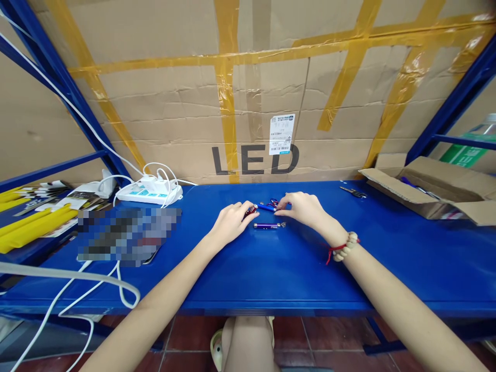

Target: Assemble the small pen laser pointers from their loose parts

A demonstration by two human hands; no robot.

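My left hand (231, 222) is closed, its thumb and fingers pinching a short red metal tube (251, 210) with a silvery end. My right hand (306, 207) has its thumb and fingertips closed at the right end of a slim blue metal tube (265, 207). The blue tube's left end lies close to the red one; whether they touch I cannot tell. In front of both hands lies a purple tube (265, 226) with silver ends and a small clasp, like a keychain light. A small dark red looped item (274, 202) lies behind the blue tube, partly hidden by my right hand.
On the blue table (248, 279), a white power strip (149, 192) with cords stands at back left, near a blurred flat object (129, 235). Yellow packets (36, 227) lie farther left. Keys (352, 192) and an open cardboard box (422, 188) are right. Taped cardboard (174, 119) stands behind.
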